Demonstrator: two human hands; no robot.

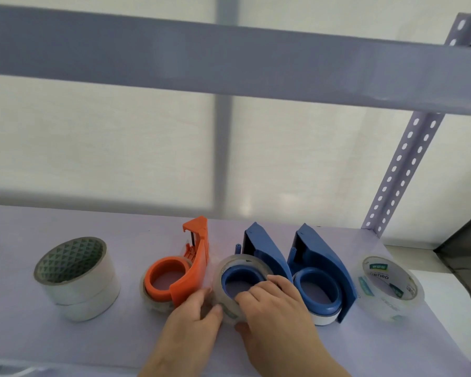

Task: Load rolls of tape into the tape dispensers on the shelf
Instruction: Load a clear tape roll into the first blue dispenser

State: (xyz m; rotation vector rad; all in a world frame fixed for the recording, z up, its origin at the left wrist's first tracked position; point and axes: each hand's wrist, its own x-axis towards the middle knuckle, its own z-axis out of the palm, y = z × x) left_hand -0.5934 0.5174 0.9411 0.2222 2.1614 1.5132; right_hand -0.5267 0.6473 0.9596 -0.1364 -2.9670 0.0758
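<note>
1. Where the lavender shelf (pixel 65 346) begins on your left, a stack of two white tape rolls (pixel 76 278) stands alone.
2. Next, the orange dispenser (pixel 182 270) already carries a clear roll.
3. Your left hand (pixel 193 319) pinches the near rim of the clear tape roll (pixel 229 270) seated on the middle blue dispenser (pixel 261 257).
4. Your right hand (pixel 278 314) grips that same roll, fingers hooked into its hub.
5. A second blue dispenser (pixel 324 273) holds white tape.
6. Farthest right, a printed clear roll (pixel 389 287) lies loose.
</note>
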